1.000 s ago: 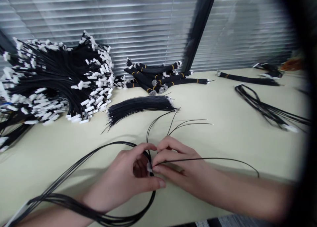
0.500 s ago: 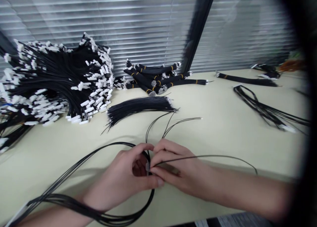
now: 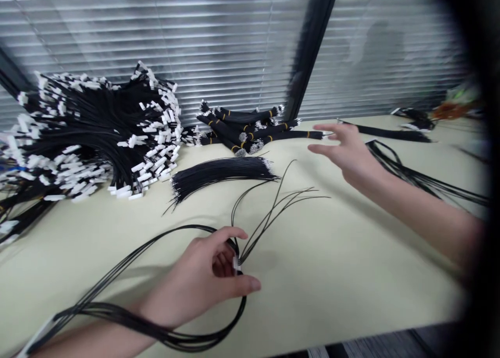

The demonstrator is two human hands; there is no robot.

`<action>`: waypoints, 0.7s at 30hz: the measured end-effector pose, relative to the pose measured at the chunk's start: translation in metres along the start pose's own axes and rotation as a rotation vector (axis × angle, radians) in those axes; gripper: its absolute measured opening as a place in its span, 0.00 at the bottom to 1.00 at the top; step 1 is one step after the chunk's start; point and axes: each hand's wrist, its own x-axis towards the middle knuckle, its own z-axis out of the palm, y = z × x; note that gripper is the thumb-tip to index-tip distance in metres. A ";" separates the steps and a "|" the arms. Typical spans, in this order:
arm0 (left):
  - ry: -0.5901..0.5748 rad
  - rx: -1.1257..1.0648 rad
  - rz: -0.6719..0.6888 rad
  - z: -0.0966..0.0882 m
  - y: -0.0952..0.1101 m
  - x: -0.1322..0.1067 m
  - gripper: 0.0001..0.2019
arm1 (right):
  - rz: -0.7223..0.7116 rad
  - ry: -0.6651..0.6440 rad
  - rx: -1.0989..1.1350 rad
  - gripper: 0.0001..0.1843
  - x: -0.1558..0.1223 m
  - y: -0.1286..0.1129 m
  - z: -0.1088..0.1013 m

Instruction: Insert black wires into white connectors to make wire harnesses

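Observation:
My left hand (image 3: 203, 280) is closed on a small white connector (image 3: 236, 263) near the table's front edge. Several thin black wires (image 3: 273, 207) fan up and to the right from the connector. A loop of black wires (image 3: 128, 324) curls under my left wrist. My right hand (image 3: 347, 152) hovers above the table at the right, fingers spread, holding nothing. It is nearest the banded black bundles (image 3: 250, 126) and the loose fan of black wires (image 3: 219, 171).
A large heap of black wires with white connectors (image 3: 86, 134) fills the back left. Further black wire sets (image 3: 414, 173) lie at the right. Closed window blinds (image 3: 195, 40) run behind the beige table (image 3: 351, 264).
My right hand has let go of the wire at the connector and moved up and to the right, opening. The freed wire now stands with the others. My left hand stays put.

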 end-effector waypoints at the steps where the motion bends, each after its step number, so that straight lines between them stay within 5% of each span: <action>1: 0.002 0.001 0.000 0.000 0.000 0.000 0.29 | -0.087 -0.052 -0.065 0.14 0.004 -0.006 0.001; 6: 0.003 0.004 -0.011 0.000 0.000 0.002 0.29 | -0.457 -0.394 -0.297 0.08 0.006 -0.045 0.037; 12: 0.012 0.009 -0.010 0.001 -0.004 0.001 0.30 | -0.603 -0.516 -0.555 0.06 0.001 -0.040 0.088; 21: 0.005 -0.007 -0.013 0.000 -0.002 0.002 0.30 | -0.612 -0.516 -0.554 0.07 0.006 -0.049 0.078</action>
